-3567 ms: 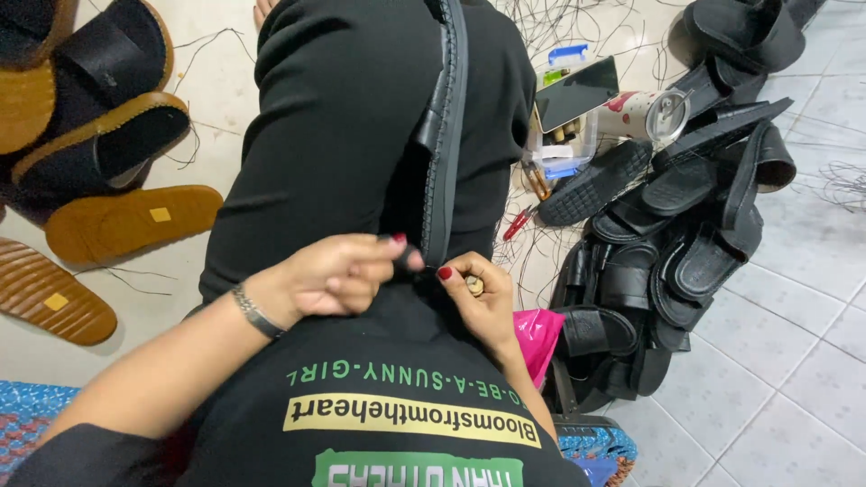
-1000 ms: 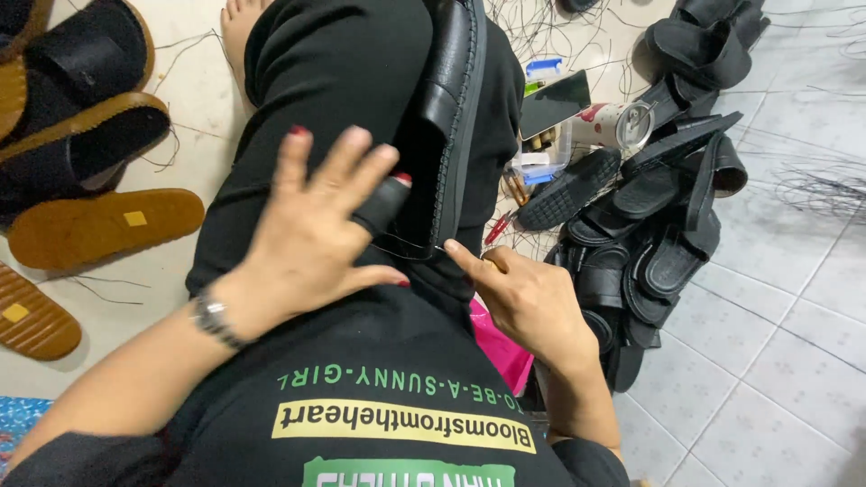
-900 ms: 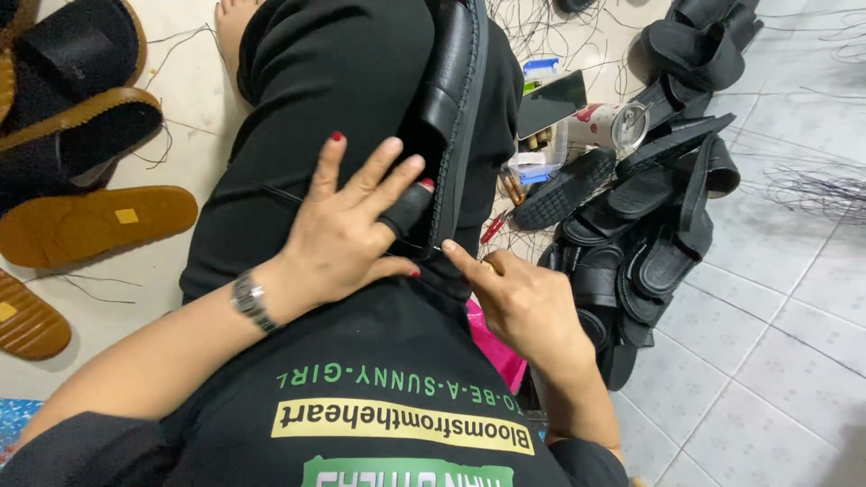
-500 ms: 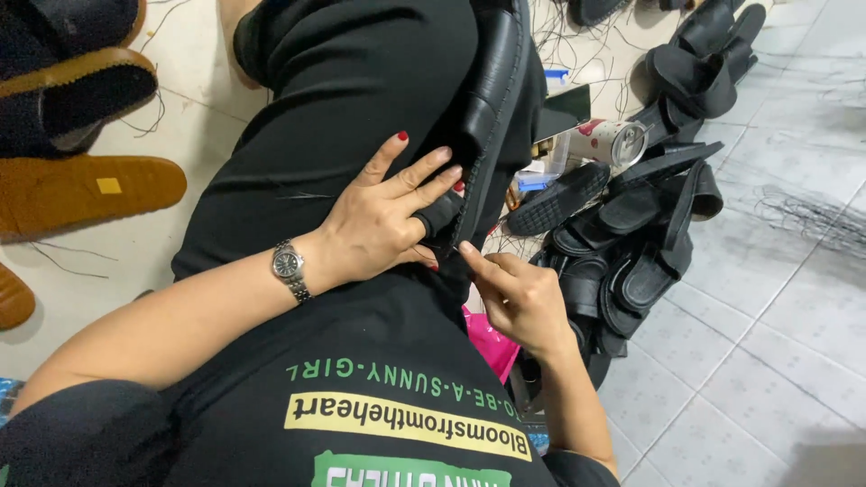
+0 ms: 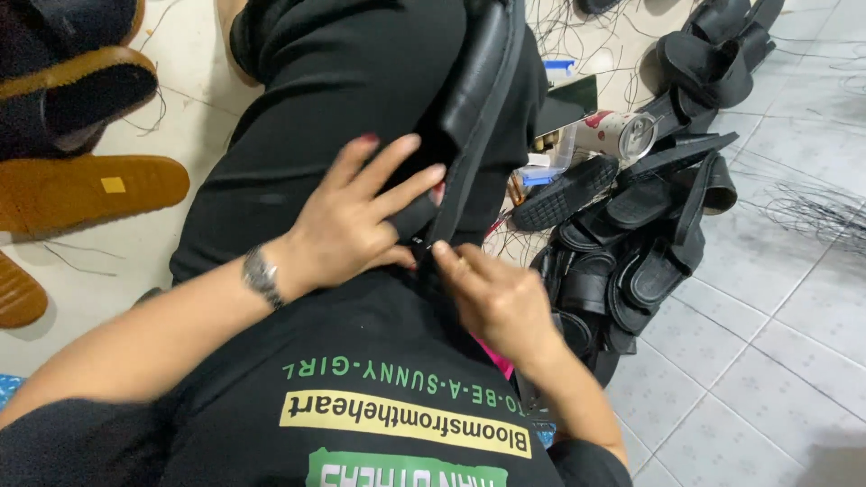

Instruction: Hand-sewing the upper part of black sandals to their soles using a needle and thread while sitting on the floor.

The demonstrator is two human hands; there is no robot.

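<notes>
At centre frame, the left hand (image 5: 356, 221) presses a black sandal (image 5: 478, 99) against the lap while the right hand (image 5: 496, 302) pinches its lower end (steady bracing likely keeps it from slipping).

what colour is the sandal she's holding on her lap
Black. The sandal under the left hand is black all over, clearest in the head view.

sandal (image 5: 478, 99) top cut off, left hand (image 5: 361, 221) covering strap
</notes>
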